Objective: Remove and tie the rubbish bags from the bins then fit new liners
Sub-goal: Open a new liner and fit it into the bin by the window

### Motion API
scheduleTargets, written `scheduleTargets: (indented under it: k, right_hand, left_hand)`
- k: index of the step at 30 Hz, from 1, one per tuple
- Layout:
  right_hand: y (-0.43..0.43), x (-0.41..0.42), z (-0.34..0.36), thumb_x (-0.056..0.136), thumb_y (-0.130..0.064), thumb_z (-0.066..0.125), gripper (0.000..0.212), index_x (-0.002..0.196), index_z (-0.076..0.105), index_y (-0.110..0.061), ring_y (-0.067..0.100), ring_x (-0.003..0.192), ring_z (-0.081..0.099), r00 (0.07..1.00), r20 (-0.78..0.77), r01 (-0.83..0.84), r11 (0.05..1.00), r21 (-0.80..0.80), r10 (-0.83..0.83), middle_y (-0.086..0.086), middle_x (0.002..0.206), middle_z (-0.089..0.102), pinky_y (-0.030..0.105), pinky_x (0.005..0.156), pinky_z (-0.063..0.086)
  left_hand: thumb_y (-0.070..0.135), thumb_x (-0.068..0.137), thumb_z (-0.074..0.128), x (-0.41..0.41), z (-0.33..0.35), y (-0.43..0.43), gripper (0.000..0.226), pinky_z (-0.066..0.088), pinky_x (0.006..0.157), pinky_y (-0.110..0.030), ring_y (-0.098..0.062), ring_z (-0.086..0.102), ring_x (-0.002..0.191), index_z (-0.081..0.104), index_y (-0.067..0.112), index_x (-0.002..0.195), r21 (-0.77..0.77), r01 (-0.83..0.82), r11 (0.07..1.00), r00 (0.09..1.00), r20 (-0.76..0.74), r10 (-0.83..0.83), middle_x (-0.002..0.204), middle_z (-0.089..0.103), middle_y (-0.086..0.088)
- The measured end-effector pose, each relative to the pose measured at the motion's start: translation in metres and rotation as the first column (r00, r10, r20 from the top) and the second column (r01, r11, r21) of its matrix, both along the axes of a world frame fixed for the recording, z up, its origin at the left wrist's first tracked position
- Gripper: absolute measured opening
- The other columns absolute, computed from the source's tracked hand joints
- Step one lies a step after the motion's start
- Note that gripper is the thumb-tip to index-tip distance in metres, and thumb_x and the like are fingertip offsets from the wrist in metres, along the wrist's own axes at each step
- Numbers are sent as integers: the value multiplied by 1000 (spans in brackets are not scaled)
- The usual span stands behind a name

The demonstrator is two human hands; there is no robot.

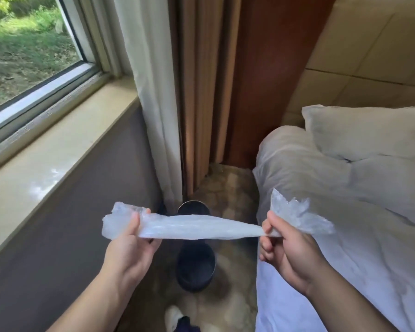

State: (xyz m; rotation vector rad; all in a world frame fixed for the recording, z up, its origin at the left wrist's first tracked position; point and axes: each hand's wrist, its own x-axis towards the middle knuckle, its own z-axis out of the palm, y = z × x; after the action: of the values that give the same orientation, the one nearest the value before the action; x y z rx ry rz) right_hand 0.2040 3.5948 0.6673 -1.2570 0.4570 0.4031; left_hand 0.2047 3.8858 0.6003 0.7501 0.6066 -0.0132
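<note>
Carpet [235,188]: two bins [193,208] [195,267], one liner [189,227].

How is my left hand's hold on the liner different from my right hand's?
The left hand grips the liner at its wider, bunched end, thumb on top; the right hand pinches it where it narrows to a thin twist. Only a short crumpled end shows past the left hand, while a broad ragged flap fans out beyond the right hand. Both hold the liner stretched between them, above the dark bin.

left hand [130,238] + right hand [285,245]: gripping clear liner [189,227] stretched between | two dark bins [195,267] below on floor
</note>
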Motion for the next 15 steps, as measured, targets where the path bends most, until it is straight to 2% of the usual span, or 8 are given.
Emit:
scheduleTargets:
  k: [1, 2, 3, 5, 7, 9, 12, 15]
  right_hand:
    - [-3, 17, -2, 98, -34, 56, 36, 69, 53, -12, 22, 50, 34, 999, -9, 34, 999, -26, -34, 11, 55, 39, 35, 58, 34]
    - [-7, 34, -4, 99, -33, 56, 36, 69, 53, -12, 21, 50, 35, 997, -19, 68, 997, -45, -69, 11, 56, 40, 34, 57, 34]
    - [-11, 51, -4, 99, -32, 57, 36, 70, 52, -12, 20, 49, 35, 995, -32, 98, 993, -59, -100, 10, 56, 40, 33, 56, 34]
    - [-19, 82, -4, 99, -33, 58, 34, 71, 51, -14, 19, 49, 34, 987, -59, 142, 987, -74, -147, 9, 57, 40, 32, 55, 33]
    - [-23, 114, -4, 99, -33, 57, 34, 71, 50, -15, 19, 48, 32, 983, -61, 167, 984, -59, -171, 8, 57, 39, 32, 54, 32]
    - [-20, 143, -4, 100, -32, 55, 35, 70, 48, -15, 18, 48, 30, 983, -73, 163, 986, -46, -166, 8, 56, 37, 31, 54, 31]
    - [-8, 192, -7, 99, -32, 55, 34, 71, 47, -16, 17, 48, 30, 988, -86, 123, 992, -31, -125, 6, 55, 38, 31, 53, 31]
    - [8, 253, -9, 100, -34, 53, 34, 71, 48, -16, 16, 47, 31, 997, -75, 36, 999, 17, -34, 5, 53, 39, 31, 55, 31]
  left_hand:
    - [45, 44, 91, 23, -2, -1, 73, 59, 79, -36, -17, 74, 87, 62, 15, 104, 6, -9, 1000, 999, 51, 9, 92, 75, -2]
    - [44, 47, 93, 46, -2, -3, 66, 59, 80, -38, -20, 73, 86, 62, 16, 98, 13, 11, 1000, 990, 140, -13, 88, 72, -5]
    - [40, 61, 89, 66, -1, -5, 51, 57, 84, -42, -25, 70, 89, 60, 16, 95, 16, 33, 999, 971, 235, -36, 89, 66, -11]
    - [35, 92, 66, 103, 3, -6, 21, 51, 91, -51, -35, 62, 92, 54, 19, 97, -27, 56, 998, 944, 328, -44, 90, 54, -14]
    - [37, 100, 50, 133, 12, -9, 19, 52, 86, -46, -22, 58, 74, 57, 22, 91, -36, 70, 997, 955, 290, -57, 74, 52, -2]
    - [42, 98, 50, 154, 22, -13, 32, 49, 78, -37, -12, 51, 63, 59, 24, 73, -42, 40, 998, 973, 227, -29, 67, 48, 8]
    - [50, 88, 62, 180, 27, -8, 40, 44, 83, -34, -10, 41, 58, 49, 26, 59, -96, -24, 995, 993, 117, 35, 64, 37, 8]
    - [38, 95, 60, 204, 24, 2, 43, 45, 84, -39, -9, 42, 52, 43, 26, 57, -45, -155, 987, 987, 25, 156, 61, 36, 8]
